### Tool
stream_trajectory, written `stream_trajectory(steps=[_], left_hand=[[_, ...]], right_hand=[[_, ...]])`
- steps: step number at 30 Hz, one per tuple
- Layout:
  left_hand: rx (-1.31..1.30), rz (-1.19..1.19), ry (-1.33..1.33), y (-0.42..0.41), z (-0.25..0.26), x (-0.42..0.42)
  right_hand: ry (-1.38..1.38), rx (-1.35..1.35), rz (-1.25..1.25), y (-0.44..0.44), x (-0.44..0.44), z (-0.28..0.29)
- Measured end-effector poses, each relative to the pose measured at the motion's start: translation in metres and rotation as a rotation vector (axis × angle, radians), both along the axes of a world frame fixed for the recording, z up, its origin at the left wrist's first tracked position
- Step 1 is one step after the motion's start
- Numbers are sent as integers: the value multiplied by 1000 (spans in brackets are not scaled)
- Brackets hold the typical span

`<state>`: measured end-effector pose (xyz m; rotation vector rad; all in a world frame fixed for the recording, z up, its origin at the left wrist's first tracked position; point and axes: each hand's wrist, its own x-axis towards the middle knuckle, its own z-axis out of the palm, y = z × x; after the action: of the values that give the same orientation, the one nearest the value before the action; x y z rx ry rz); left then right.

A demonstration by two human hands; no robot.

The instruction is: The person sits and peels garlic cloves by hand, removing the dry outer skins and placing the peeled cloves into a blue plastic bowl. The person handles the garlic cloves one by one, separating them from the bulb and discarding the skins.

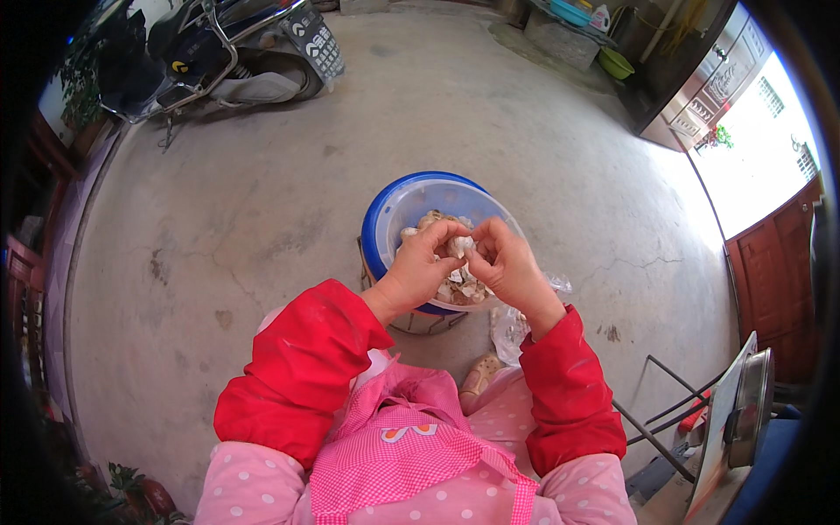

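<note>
A whitish garlic bulb is held between both hands above a translucent plastic basin. My left hand grips the bulb from the left with thumb and fingertips. On its other side, my right hand has thumb and forefinger at the bulb, the fingers curled. More garlic bulbs lie in the far part of the basin, and loose papery skins in the near part. Under the basin is a blue-rimmed round container on a metal wire stand. The hands hide part of the basin's contents.
A clear plastic bag lies on the concrete floor right of the stand, near a beige shoe. A folding table with black legs leans at the lower right. An electric scooter stands at the upper left, a green basin at the upper right.
</note>
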<state>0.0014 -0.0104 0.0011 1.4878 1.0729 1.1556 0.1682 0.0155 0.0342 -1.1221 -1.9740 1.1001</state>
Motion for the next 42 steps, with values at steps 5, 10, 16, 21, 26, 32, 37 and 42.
stream_trajectory(steps=[5,10,16,21,26,32,37,42], left_hand=[[-67,-52,-151,1,-3,-1],[-108,-95,-207,0,1,-1],[-143,-121,-222,3,2,-5],[-214,-133,-276,7,2,-8],[-103,-55,-119,7,-5,-7],[-100,-11,-46,3,-1,-5],[-77,28,79,4,-8,-5],[-143,-8,-141,-1,4,1]], right_hand=[[-13,97,-12,-4,-3,-1],[89,-45,37,2,2,-9],[57,-91,27,7,9,-10],[40,31,52,1,5,3],[-34,91,16,0,3,1],[-94,151,34,-1,6,7],[-348,552,-20,-1,-6,-8],[-341,528,-226,9,-3,-18]])
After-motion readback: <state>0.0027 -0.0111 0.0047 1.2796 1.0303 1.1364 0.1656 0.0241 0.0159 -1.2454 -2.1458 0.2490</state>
